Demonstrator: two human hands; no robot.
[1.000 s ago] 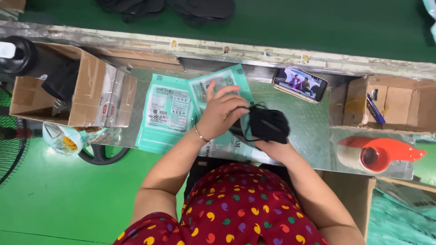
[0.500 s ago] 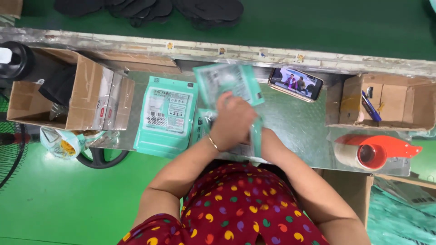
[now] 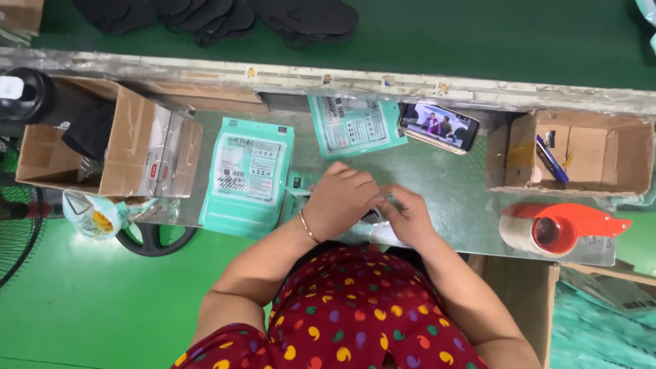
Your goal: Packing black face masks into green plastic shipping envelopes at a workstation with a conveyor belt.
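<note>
My left hand (image 3: 342, 198), with a thin bracelet on the wrist, lies flat on a teal pouch (image 3: 298, 190) at the near edge of the metal table (image 3: 471, 198). My right hand (image 3: 408, 216) grips the same pouch from the right, fingers curled at its edge. A small patch of something dark (image 3: 372, 217) shows between the two hands. Most of the pouch is hidden under my hands.
A stack of teal pouches (image 3: 249, 174) lies to the left and one more pouch (image 3: 352, 123) at the back. A phone (image 3: 437, 126), open cardboard boxes (image 3: 109, 147) (image 3: 588, 160), a red tape dispenser (image 3: 557, 229) and dark items (image 3: 225, 15) on the green belt surround them.
One second ago my hands held a black item above the pouches. Now both hands are lower, closed over a teal pouch at the table's near edge, and the black item is almost hidden.
</note>
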